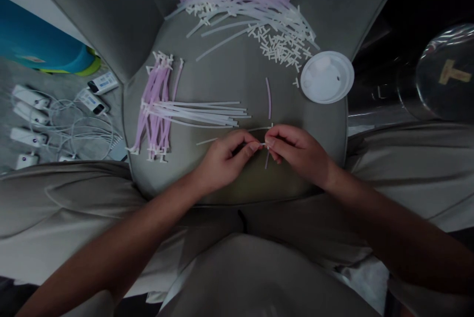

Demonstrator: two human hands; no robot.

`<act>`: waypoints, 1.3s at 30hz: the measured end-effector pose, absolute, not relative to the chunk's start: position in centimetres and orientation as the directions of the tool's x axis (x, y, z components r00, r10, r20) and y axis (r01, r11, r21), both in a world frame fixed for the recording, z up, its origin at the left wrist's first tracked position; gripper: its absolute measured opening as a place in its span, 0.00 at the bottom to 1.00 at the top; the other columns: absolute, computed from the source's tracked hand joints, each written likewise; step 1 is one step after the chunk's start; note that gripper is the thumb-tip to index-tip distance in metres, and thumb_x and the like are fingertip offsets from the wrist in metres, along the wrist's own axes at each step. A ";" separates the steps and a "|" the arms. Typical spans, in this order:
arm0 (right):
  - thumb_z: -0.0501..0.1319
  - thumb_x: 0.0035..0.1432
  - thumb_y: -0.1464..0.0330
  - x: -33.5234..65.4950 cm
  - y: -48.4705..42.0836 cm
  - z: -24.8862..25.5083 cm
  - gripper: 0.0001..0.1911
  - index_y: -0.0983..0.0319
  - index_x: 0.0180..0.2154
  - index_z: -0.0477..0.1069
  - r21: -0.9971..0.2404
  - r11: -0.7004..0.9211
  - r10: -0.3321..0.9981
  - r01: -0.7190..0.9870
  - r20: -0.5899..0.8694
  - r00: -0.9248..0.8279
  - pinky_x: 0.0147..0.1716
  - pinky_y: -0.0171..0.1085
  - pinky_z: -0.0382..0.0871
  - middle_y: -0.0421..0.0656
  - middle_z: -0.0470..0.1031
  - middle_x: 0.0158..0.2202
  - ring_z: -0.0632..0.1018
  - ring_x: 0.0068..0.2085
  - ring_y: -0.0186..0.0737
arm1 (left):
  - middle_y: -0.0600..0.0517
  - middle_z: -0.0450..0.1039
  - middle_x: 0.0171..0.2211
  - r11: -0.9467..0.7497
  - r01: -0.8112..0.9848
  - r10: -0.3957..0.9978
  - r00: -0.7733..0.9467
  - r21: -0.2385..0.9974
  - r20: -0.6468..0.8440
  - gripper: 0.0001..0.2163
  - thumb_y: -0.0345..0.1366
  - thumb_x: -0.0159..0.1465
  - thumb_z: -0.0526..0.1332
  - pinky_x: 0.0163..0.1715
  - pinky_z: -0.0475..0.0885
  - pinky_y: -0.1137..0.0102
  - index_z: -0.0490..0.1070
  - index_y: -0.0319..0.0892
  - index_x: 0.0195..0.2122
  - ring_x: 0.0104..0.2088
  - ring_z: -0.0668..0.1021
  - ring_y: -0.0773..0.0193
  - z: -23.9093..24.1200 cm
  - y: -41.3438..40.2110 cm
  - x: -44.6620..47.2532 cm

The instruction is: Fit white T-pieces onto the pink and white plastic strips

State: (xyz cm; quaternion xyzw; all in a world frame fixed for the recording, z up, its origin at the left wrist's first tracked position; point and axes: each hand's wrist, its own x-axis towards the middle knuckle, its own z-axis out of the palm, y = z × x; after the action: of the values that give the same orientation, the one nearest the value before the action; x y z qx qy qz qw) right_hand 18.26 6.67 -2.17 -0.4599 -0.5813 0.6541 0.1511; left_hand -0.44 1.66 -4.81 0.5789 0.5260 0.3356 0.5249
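At the front of the grey chair seat (222, 77) my two hands meet, fingertips almost touching. My left hand (231, 156) is closed in a pinch on a thin white tube (207, 141), whose tail sticks out on its left. My right hand (296, 151) pinches a small white connector, mostly hidden by the fingers, at the tube's end. Below the right fingers a short purple tube (266, 160) shows. Just above them lies another white tube (259, 129) with a connector at its end. Farther up rests a loose purple tube (269, 99).
At left sits a bundle of joined purple and white tubes (159, 109). Loose tubes (240, 1) and a heap of white connectors (281, 48) lie at the back. A white plastic lid (327, 77) is at right. White devices with cables (31, 97) lie on the floor.
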 end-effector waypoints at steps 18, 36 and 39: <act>0.57 0.61 0.63 17.9 6.5 -2.2 0.10 0.60 0.29 0.66 -0.907 -0.235 0.759 0.348 -0.395 -0.518 0.26 0.35 0.60 0.34 0.64 0.22 0.66 0.24 0.30 | 0.54 0.73 0.27 0.085 0.294 0.961 0.226 0.952 -0.156 0.12 0.42 0.69 0.57 0.31 0.64 0.72 0.72 0.41 0.32 0.29 0.71 0.68 -4.7 1.7 -0.4; 0.56 0.61 0.63 17.8 6.5 -2.4 0.09 0.60 0.29 0.66 -0.916 -0.186 0.764 0.356 -0.363 -0.534 0.27 0.35 0.59 0.34 0.63 0.22 0.65 0.25 0.31 | 0.53 0.73 0.29 0.054 0.311 0.965 0.228 0.949 -0.130 0.12 0.42 0.69 0.56 0.32 0.65 0.71 0.71 0.41 0.32 0.30 0.72 0.67 -5.0 1.8 -0.5; 0.56 0.61 0.63 17.8 6.4 -2.5 0.10 0.59 0.29 0.65 -0.915 -0.183 0.766 0.359 -0.362 -0.531 0.27 0.35 0.58 0.34 0.63 0.22 0.65 0.26 0.32 | 0.53 0.74 0.29 0.057 0.322 0.965 0.223 0.945 -0.135 0.12 0.42 0.69 0.56 0.32 0.65 0.71 0.71 0.41 0.33 0.30 0.72 0.67 -5.0 1.8 -0.5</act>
State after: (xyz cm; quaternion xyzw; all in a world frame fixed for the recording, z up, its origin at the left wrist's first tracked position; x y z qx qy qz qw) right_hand 17.78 6.42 -2.47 -0.4555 -0.6175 0.6199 0.1644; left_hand -0.46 1.76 -5.03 0.6050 0.5322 0.3244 0.4955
